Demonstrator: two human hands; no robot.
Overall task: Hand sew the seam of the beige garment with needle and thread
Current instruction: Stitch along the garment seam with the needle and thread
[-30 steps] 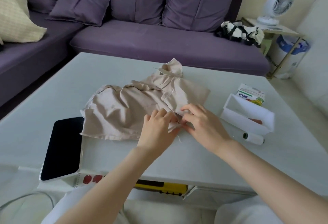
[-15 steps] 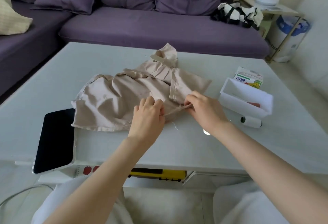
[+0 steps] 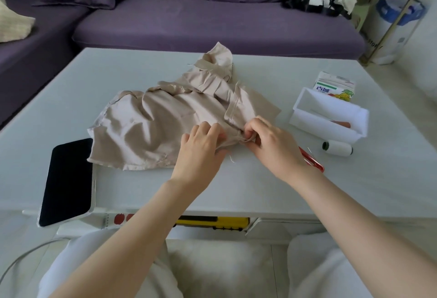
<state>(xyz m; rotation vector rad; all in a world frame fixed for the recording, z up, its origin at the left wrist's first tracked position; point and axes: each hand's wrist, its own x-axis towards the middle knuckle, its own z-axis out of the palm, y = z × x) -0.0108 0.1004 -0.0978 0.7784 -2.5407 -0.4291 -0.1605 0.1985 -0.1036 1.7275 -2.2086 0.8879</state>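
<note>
A dark-screened tablet (image 3: 66, 182) is lying at the left front corner of the white table (image 3: 260, 193), overhanging its edge. Just beside it, the beige garment (image 3: 151, 127) is spreading crumpled across the middle of the table, its raw hem facing the person. The left hand (image 3: 201, 153) is resting on the garment's right front part, fingers curled down and bunching the cloth near the seam; its thumb is hidden underneath. A short loose thread end (image 3: 231, 159) is sticking out just below the gap between the two hands. The right hand (image 3: 274, 146) is pinching a small fold of the seam between thumb and curled fingertips, close to the left hand's fingers. Whether it is also holding a needle is too small to tell. Red-handled scissors (image 3: 313, 163) are showing from behind the right wrist. Farther right, a spool of white thread (image 3: 338, 148) is lying on its side, in front of a white open tray (image 3: 307, 118), and a juice carton (image 3: 335, 85) is sitting behind that.
</note>
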